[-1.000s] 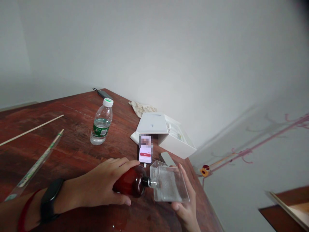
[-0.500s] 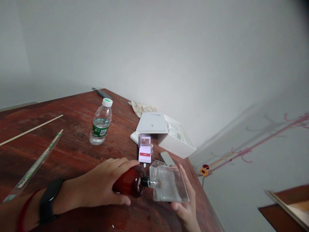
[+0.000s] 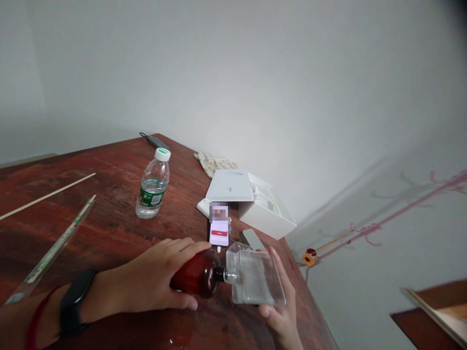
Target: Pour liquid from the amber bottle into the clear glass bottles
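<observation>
From my remote seat I see sticks (image 3: 47, 196) left of the water bottle (image 3: 153, 192) on the counter (image 3: 113, 167), the box (image 3: 268, 221) to its right, the phone (image 3: 219, 238) left of the box. Nearer, the flask (image 3: 255, 279) is right of the held bottle (image 3: 199, 277), apparently mouth to mouth.

A capped water bottle (image 3: 153, 189) stands on the bench (image 3: 113, 233) near a thin stick (image 3: 47, 196) and wrapped chopsticks (image 3: 65, 235). A lit phone (image 3: 219, 238) lies before a white box (image 3: 270, 221); behind that, apparently, crumpled cloth (image 3: 214, 164).
</observation>
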